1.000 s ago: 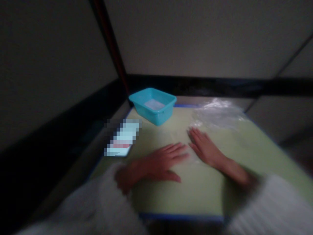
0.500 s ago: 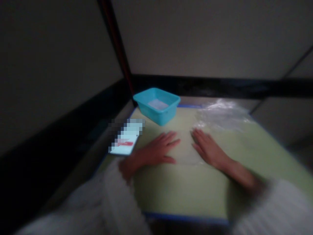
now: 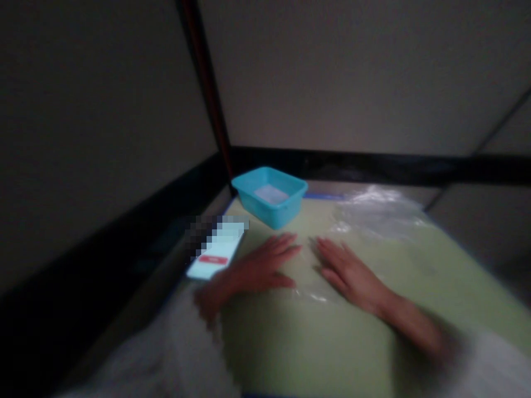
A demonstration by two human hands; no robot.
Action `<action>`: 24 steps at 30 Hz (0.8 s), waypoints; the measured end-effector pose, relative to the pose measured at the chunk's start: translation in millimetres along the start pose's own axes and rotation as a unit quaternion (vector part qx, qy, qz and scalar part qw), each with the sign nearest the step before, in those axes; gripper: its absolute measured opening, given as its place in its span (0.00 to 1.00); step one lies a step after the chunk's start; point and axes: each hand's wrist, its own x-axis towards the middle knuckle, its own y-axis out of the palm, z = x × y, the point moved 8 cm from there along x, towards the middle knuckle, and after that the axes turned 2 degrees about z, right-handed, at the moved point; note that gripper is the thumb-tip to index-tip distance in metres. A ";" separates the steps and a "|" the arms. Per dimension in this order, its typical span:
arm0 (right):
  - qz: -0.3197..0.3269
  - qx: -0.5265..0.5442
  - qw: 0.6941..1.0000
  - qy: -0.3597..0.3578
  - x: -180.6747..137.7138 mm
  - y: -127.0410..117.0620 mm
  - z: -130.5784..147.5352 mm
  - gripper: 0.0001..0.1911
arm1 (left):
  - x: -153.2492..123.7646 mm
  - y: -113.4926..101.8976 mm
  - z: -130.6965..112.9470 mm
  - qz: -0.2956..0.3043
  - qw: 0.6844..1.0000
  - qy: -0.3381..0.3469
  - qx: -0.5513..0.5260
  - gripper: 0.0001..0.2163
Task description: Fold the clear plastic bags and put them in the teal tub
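A thin sheet of clear plastic [image 3: 311,276], perhaps a bag, lies flat on the pale green tabletop [image 3: 307,342]. Palm down on its left side rests my left hand [image 3: 269,263], fingers stretched out and thumb apart. My right hand [image 3: 348,275] lies flat over the right side, its fingers extended and pointing away and to the left. Neither hand grips anything. The plastic's near edge shows as a few shiny glints; its outline is otherwise hard to make out in the dim, blurred view.
A turquoise basin [image 3: 276,213] with something pale inside stands at the back left. Crumpled clear plastic [image 3: 377,213] lies at the back right. A phone [image 3: 218,257] with a lit screen is at the left edge. Dark-banded walls [image 3: 373,83] rise behind and to the left.
The view has tilted up, so everything sits lower in the picture. My right hand has shifted left, closer to my left hand, which stays flat. Both remain spread on the plastic.
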 end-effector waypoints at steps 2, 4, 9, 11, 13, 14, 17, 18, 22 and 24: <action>0.033 0.005 0.999 -0.031 1.0 5.0 11.1 0.29 | 0.9 -6.2 -4.8 -0.036 0.999 0.008 -0.004 0.32; 0.057 0.002 0.997 -0.043 1.2 9.7 15.8 0.30 | 2.4 -9.2 -8.5 -0.052 0.999 0.007 -0.006 0.30; 0.044 -0.006 0.999 -0.004 1.4 6.0 -1.0 0.27 | 6.1 -3.3 -14.1 -0.032 0.999 0.012 -0.005 0.27; 0.024 -0.012 1.000 0.015 0.1 -1.5 -12.5 0.27 | 6.8 1.4 -15.5 -0.019 1.000 0.023 -0.006 0.28; -0.001 -0.031 0.999 0.035 -2.2 -10.9 -24.9 0.27 | 6.9 4.7 -16.2 -0.014 0.999 0.031 -0.010 0.29; -0.015 -0.045 0.998 0.046 -3.5 -16.1 -31.1 0.27 | 6.9 5.8 -16.4 -0.012 0.999 0.033 -0.012 0.30; -0.061 -0.086 0.991 0.076 -7.5 -31.8 -45.8 0.27 | 6.6 6.5 -16.6 -0.011 0.999 0.034 -0.014 0.30; -0.075 -0.090 0.989 0.084 -8.5 -36.3 -48.3 0.26 | 6.4 6.1 -16.7 -0.012 0.999 0.032 -0.013 0.30; -0.092 -0.029 0.992 0.082 -7.8 -42.3 -40.1 0.22 | 6.4 4.7 -18.7 -0.012 0.999 0.030 -0.008 0.29; -0.071 0.012 0.995 0.065 -5.4 -38.1 -29.4 0.22 | 6.9 5.3 -20.8 -0.005 0.999 0.034 -0.006 0.29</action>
